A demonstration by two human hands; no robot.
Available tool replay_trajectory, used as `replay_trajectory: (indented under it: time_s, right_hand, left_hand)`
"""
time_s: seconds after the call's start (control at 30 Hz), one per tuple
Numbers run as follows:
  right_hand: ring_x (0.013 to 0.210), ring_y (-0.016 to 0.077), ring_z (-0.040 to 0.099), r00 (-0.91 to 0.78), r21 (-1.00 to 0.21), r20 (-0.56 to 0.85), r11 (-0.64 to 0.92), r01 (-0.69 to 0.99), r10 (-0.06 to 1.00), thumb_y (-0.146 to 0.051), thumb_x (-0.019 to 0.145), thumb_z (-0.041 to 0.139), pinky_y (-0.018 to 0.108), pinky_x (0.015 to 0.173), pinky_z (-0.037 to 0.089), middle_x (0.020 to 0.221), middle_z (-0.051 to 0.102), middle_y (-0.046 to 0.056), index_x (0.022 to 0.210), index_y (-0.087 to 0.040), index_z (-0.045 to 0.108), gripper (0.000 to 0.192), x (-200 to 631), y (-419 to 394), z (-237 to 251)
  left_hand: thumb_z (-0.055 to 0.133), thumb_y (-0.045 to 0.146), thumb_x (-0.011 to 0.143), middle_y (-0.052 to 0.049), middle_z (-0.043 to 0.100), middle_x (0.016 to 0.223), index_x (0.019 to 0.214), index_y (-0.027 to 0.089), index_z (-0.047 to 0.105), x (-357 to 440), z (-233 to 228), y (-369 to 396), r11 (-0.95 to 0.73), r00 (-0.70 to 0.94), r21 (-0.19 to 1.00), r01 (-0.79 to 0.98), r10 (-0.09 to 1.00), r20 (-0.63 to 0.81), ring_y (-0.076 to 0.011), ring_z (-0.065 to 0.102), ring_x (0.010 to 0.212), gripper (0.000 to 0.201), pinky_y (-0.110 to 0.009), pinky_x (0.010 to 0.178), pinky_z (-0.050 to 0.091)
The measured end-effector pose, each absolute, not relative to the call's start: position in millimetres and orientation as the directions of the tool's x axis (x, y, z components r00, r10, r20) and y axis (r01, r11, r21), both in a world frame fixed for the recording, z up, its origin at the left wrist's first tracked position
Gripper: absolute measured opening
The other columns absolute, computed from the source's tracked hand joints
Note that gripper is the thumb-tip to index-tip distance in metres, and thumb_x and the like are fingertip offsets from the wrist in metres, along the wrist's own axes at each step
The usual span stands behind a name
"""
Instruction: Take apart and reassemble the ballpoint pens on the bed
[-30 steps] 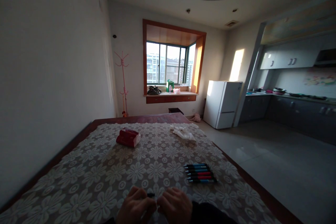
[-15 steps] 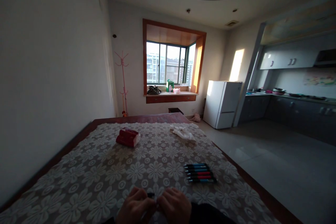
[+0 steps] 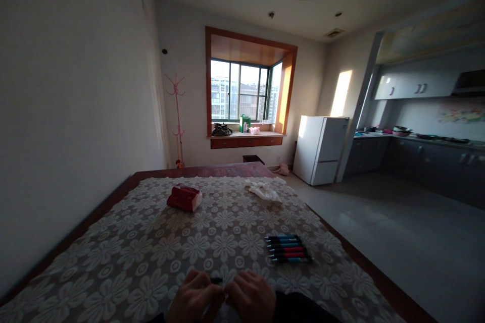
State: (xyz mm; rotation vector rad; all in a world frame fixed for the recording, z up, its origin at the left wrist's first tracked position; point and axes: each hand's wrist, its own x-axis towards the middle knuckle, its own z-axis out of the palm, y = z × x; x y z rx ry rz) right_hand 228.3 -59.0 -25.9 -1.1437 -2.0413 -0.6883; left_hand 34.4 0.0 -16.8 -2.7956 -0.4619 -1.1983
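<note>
My left hand [image 3: 195, 297] is closed, fingers curled, low at the table's near side. From its fingers pokes a short black pen part [image 3: 216, 280]. Right beside it, my right hand [image 3: 250, 297] is closed too, its fingertips meeting those of the left. Whatever lies between the fingertips is mostly covered by the fingers and too small to make out. Beyond the right hand, several click pens [image 3: 288, 249] with blue, red and black barrels lie side by side in a row on the lace tablecloth [image 3: 223, 219].
A red tissue pack [image 3: 184, 198] lies on the cloth's far left, a crumpled white plastic bag [image 3: 265, 193] on its far right. The wooden table edge [image 3: 364, 262] runs down the right. A wall [image 3: 83, 86] borders the left side; a white fridge [image 3: 314, 149] stands beyond.
Both hands stay almost in place, with only slight finger movement. The black pen part has shifted a tiny bit to the left. The pens, tissue pack and bag lie as before.
</note>
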Motion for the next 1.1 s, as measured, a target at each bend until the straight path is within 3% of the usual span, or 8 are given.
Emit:
replay_trajectory:
  time_s: [0.2, 0.43, 0.8, 1.1]
  right_hand:
    - [0.055, 0.0128, 0.054, -0.373, 0.117, 0.781, 0.469, 0.875, 0.501, -0.039, 0.108, 0.035, 0.03, 0.054, 0.032, 0.062, 0.056, -0.004, 0.076, -0.022, 0.046, 0.038, 230, -55, -28]
    - [0.057, 0.0132, 0.055, -0.386, 0.132, 0.753, 0.452, 0.882, 0.533, -0.034, 0.105, 0.044, 0.03, 0.055, 0.032, 0.065, 0.058, -0.004, 0.078, -0.022, 0.047, 0.03, 231, -53, -34]
    - [0.056, 0.0132, 0.051, -0.387, 0.143, 0.788, 0.469, 0.871, 0.479, -0.032, 0.107, 0.038, 0.03, 0.055, 0.03, 0.062, 0.055, -0.004, 0.076, -0.022, 0.046, 0.033, 230, -54, -36]
    - [0.058, 0.0145, 0.046, -0.337, 0.119, 0.821, 0.439, 0.89, 0.461, -0.036, 0.109, 0.029, 0.034, 0.057, 0.025, 0.059, 0.05, -0.002, 0.07, -0.021, 0.044, 0.044, 228, -55, -27]
  left_hand:
    - [0.05, 0.017, 0.097, 0.002, 0.059, 0.062, 0.081, 0.022, 0.065, 36, -17, 0, -0.95, 0.617, 0.058, 0.308, 0.246, 0.748, -0.0138, 0.059, 0.06, 0.023, -0.027, 0.06, 0.046]
    - [0.049, 0.017, 0.098, 0.002, 0.059, 0.061, 0.086, 0.023, 0.067, 35, -16, 0, -0.95, 0.61, 0.056, 0.306, 0.241, 0.755, -0.0132, 0.06, 0.059, 0.022, -0.026, 0.06, 0.047]
    - [0.05, 0.019, 0.1, 0.002, 0.064, 0.065, 0.087, 0.022, 0.064, 34, -24, 5, -0.963, 0.696, 0.039, 0.266, 0.22, 0.683, -0.0141, 0.064, 0.064, 0.02, -0.028, 0.068, 0.046]
    - [0.048, 0.016, 0.099, 0.003, 0.063, 0.06, 0.084, 0.022, 0.064, 34, -22, 4, -0.962, 0.703, 0.023, 0.271, 0.214, 0.679, -0.0158, 0.061, 0.064, 0.022, -0.03, 0.065, 0.042]
